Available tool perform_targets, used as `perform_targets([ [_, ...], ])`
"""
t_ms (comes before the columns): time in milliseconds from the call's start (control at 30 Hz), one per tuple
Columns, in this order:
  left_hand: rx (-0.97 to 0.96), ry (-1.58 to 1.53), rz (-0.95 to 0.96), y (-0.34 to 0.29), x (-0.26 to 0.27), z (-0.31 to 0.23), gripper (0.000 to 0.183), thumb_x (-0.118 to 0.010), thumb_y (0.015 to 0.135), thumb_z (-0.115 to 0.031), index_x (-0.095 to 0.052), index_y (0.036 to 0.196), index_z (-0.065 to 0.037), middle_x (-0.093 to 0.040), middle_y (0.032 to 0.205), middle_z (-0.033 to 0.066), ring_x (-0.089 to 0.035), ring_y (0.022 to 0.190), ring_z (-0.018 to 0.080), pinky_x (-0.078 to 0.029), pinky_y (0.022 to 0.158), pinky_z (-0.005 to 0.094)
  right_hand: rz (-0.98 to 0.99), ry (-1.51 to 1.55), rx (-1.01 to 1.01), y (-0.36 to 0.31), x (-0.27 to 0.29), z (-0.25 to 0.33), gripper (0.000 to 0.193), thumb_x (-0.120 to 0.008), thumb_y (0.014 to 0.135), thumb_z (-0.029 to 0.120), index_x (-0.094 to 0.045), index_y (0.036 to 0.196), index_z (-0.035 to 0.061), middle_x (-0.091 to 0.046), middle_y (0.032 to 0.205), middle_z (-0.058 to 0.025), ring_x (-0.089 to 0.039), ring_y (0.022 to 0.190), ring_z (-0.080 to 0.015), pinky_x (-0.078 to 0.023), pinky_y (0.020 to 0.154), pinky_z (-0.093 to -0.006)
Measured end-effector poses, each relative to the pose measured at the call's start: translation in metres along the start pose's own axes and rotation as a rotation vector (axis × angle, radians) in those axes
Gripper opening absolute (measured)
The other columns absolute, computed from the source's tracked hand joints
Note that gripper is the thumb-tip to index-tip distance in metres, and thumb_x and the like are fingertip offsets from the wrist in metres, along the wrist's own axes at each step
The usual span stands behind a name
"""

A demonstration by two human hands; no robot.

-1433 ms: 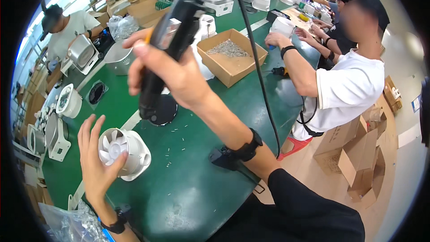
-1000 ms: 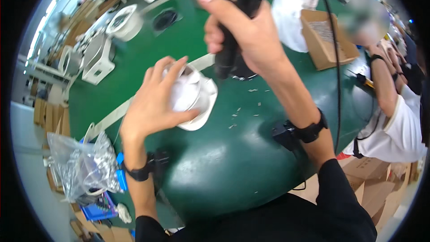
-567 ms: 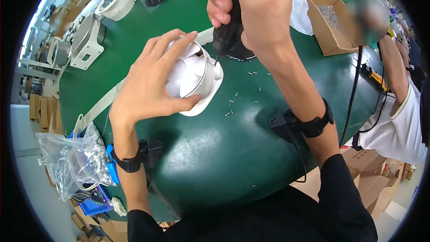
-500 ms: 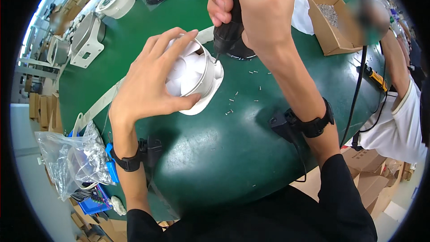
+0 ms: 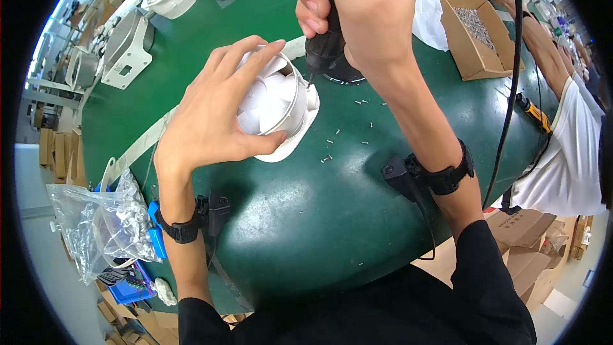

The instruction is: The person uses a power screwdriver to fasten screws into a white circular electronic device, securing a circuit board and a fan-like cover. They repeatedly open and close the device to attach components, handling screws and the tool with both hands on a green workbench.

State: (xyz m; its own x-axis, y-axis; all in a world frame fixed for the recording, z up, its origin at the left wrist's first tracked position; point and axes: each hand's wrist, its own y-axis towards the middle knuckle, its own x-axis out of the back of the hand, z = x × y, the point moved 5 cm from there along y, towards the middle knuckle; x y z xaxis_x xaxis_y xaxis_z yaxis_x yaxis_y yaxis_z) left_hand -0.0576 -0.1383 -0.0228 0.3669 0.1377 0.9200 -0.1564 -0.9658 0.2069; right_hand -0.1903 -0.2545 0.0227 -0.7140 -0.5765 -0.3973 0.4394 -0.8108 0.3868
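Observation:
My left hand (image 5: pixel 214 105) is wrapped around a white fan housing (image 5: pixel 295 118) with white blades inside, tilted on the green table. In my right hand (image 5: pixel 373 19) is a black power screwdriver (image 5: pixel 324 50), pointing down. Its bit meets the small corner boss on the housing's right edge; whether a screw sits under the tip is too small to tell. Several small screws (image 5: pixel 329 158) lie loose on the table to the right of the housing. Behind the screwdriver a dark round part (image 5: pixel 345 73) shows only partly.
An open cardboard box (image 5: pixel 476 38) of small screws stands back right, beside white plastic sheeting (image 5: pixel 429 9). A black cable (image 5: pixel 507 115) hangs near a yellow-and-black screwdriver (image 5: pixel 533 112). At right, a co-worker's arm (image 5: pixel 543 45) reaches away. A clear bag (image 5: pixel 105 220) of white parts sits left.
My hands, the fan housing and the screwdriver hold nearly the same place. The co-worker's arm has swung outward past the cardboard box, and the head has moved away from over it.

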Motion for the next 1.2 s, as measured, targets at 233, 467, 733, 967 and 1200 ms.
perform_targets([
  [233,0.057,0.019,0.092,0.003,0.001,-0.003,0.092,-0.084,0.059,-0.030,-0.055,0.142,-0.005,-0.050,0.148,0.0181,-0.048,0.135,0.0386,-0.042,0.112,0.0444,0.095,-0.211,0.195,-0.001,-0.018,-0.001,0.026,-0.075,0.095,0.019,-0.064,0.079,0.0019,-0.057,0.067,0.0040,-0.047,0.063,-0.0040,-0.038,0.055,-0.0257],
  [467,-0.032,0.042,-0.035,-0.008,0.004,0.002,0.092,-0.085,0.062,-0.030,-0.054,0.147,-0.013,-0.054,0.141,0.0153,-0.054,0.125,0.0382,-0.048,0.105,0.0473,-0.001,-0.245,0.184,-0.003,-0.026,0.007,0.029,-0.073,0.096,0.015,-0.063,0.073,0.0028,-0.056,0.063,0.0052,-0.048,0.059,-0.0018,-0.035,0.051,-0.0251],
  [733,0.042,-0.029,0.055,-0.011,0.007,0.006,0.097,-0.085,0.060,-0.028,-0.051,0.149,-0.011,-0.048,0.149,0.0175,-0.048,0.136,0.0388,-0.043,0.112,0.0456,-0.015,-0.204,0.078,0.001,-0.020,0.015,0.028,-0.074,0.096,0.019,-0.062,0.075,0.0045,-0.056,0.061,0.0030,-0.049,0.051,-0.0046,-0.036,0.046,-0.0253],
  [967,0.312,0.133,-0.013,-0.019,0.002,-0.003,0.095,-0.081,0.072,-0.042,-0.044,0.155,-0.014,-0.047,0.150,0.0197,-0.050,0.133,0.0408,-0.044,0.110,0.0457,0.033,-0.147,-0.096,0.005,-0.021,-0.022,0.032,-0.076,0.096,0.023,-0.061,0.074,0.0038,-0.056,0.062,0.0022,-0.049,0.055,-0.0059,-0.038,0.051,-0.0259],
  [1200,0.167,-0.117,0.154,-0.028,0.030,0.011,0.100,-0.084,0.071,-0.038,-0.041,0.157,-0.013,-0.046,0.151,0.0227,-0.048,0.137,0.0424,-0.042,0.113,0.0466,-0.015,-0.138,-0.148,0.005,-0.021,-0.001,0.035,-0.071,0.098,0.024,-0.058,0.072,0.0048,-0.053,0.054,-0.0017,-0.049,0.042,-0.0104,-0.040,0.041,-0.0269],
])
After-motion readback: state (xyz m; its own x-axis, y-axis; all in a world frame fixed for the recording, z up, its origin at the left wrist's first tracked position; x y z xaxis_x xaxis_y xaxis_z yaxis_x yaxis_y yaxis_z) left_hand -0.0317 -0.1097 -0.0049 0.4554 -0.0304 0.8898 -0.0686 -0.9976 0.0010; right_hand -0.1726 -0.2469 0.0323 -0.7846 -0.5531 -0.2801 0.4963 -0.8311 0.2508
